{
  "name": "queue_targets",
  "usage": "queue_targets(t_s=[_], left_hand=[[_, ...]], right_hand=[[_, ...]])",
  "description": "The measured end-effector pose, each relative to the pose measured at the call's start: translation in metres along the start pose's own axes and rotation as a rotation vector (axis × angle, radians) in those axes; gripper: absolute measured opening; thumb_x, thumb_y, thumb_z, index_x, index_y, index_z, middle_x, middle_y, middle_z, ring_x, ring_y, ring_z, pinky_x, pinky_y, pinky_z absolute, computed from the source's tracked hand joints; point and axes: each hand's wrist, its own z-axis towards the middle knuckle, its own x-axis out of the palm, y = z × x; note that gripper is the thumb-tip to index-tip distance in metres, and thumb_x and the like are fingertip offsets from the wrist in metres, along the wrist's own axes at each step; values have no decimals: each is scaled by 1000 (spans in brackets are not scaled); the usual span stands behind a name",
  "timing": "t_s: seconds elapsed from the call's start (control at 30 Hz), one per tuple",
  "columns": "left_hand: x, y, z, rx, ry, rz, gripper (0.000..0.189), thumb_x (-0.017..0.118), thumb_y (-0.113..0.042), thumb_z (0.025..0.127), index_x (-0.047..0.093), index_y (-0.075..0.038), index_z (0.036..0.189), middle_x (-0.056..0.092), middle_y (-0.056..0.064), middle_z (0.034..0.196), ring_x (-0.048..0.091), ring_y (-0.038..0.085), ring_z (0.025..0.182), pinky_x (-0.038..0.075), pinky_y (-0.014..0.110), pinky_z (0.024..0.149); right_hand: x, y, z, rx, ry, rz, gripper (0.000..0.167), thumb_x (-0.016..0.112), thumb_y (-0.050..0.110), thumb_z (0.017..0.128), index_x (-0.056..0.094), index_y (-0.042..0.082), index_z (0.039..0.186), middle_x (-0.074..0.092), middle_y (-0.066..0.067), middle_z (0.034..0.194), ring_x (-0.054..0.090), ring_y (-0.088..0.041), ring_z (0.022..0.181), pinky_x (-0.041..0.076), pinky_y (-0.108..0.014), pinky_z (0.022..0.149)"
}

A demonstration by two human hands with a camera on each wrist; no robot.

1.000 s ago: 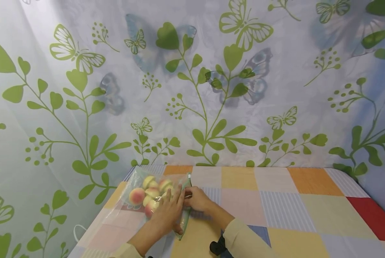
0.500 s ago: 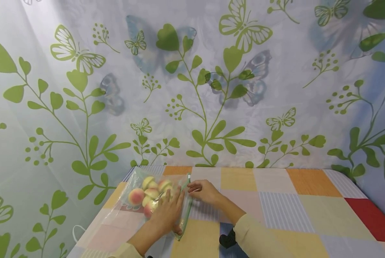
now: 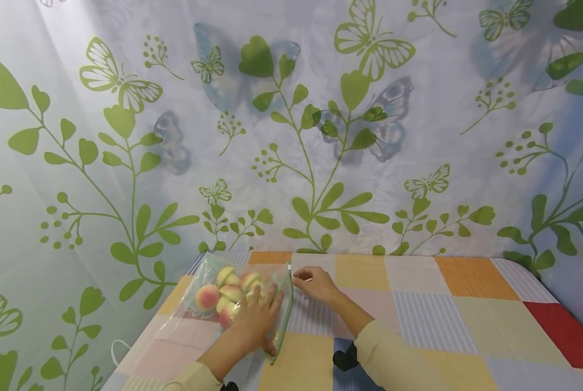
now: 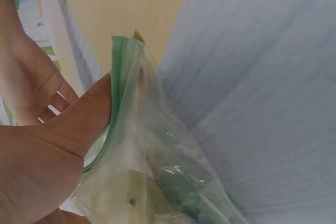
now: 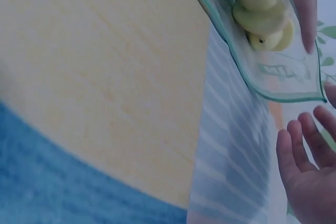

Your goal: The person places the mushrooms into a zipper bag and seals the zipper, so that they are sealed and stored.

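Note:
A clear zip bag [image 3: 287, 312] with a green closure strip lies at the left of the table, several peaches [image 3: 207, 297] inside it. My left hand [image 3: 258, 320] rests flat on the bag's top, fingers spread, over the peaches and near the strip. Its thumb [image 4: 89, 108] lies along the green strip in the left wrist view. Just right of the strip's far end, by a small white slider [image 3: 289, 266], hovers my right hand [image 3: 316, 283]. Its fingers are loosely bent with nothing between them. In the right wrist view a gap shows between those fingers [image 5: 315, 135] and the bag's corner.
A patchwork cloth [image 3: 438, 320] covers the table. Behind it hangs a curtain [image 3: 291, 136] printed with leaves and butterflies. A white cord loop [image 3: 118, 347] shows at the table's left edge.
My right hand has come off the green strip and moved right and toward the far end, by the slider. The left hand stays on the bag; the strip has shifted slightly right.

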Motion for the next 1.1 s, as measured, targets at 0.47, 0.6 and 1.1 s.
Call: queue_targets(t_s=[0.47,0.6,1.1], left_hand=[[-10,5,12,43,118,20,117,89,-69,50,52,-28,153,42,8,160,34,49,145,28,77,106],[-11,6,17,41,173,24,113,90,-70,51,54,-31,151,42,7,161,30,48,147,27,76,108],[-7,12,27,49,246,-185,94,85,-66,71,54,-30,152,36,14,163,18,51,150,23,73,112]], right_hand=[[13,-1,3,111,5,90,41,64,29,105,64,-3,130,69,-15,110,69,-28,93,60,-40,79],[14,-1,5,119,3,106,42,64,27,105,62,-5,132,70,-16,111,71,-28,91,60,-39,77],[20,-4,19,170,-33,79,36,69,21,100,64,-6,123,70,-9,98,70,-18,79,59,-28,66]])
